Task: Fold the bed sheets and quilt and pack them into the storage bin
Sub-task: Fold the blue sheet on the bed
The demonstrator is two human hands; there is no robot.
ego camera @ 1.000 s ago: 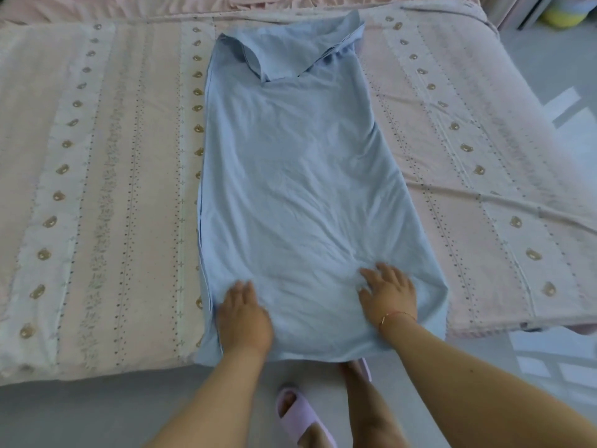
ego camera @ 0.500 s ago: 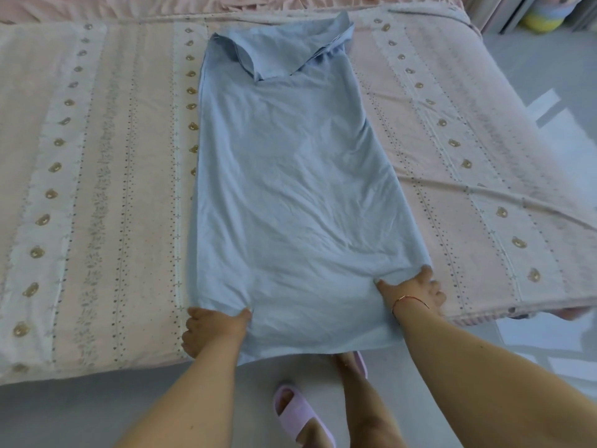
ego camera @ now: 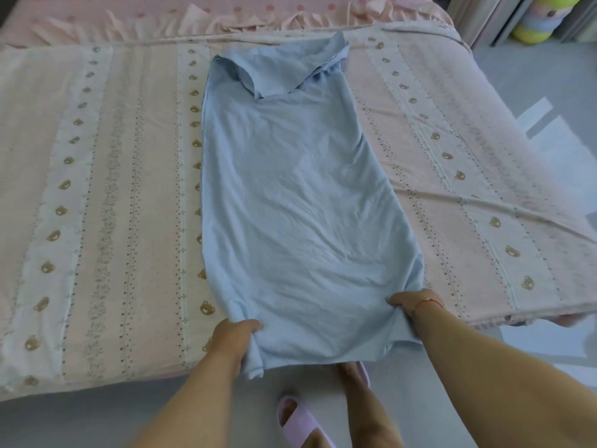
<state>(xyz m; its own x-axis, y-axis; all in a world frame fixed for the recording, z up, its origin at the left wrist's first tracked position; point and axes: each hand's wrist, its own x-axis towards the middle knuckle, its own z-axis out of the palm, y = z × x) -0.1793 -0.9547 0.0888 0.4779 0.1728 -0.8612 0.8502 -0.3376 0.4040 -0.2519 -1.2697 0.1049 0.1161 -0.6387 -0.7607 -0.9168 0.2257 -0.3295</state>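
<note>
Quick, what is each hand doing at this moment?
Left hand: grips the blue sheet at its near-left corner.
Right hand: grips its near-right corner.

Wide stretches of the pink bear-print quilt [ego camera: 97, 221] lie flat and open either side of the long light-blue folded sheet [ego camera: 290, 205] — only its rumpled far end rises.

— The blue sheet [ego camera: 290, 205] between the left hand [ego camera: 234, 334] and the right hand [ego camera: 412, 300]?
— Thin matt cloth, softly creased.
— Beneath it?
— The quilt [ego camera: 97, 205]: matt printed cotton-like cloth.

Long folded blue sheet [ego camera: 290, 205] on quilt [ego camera: 106, 205]
</note>
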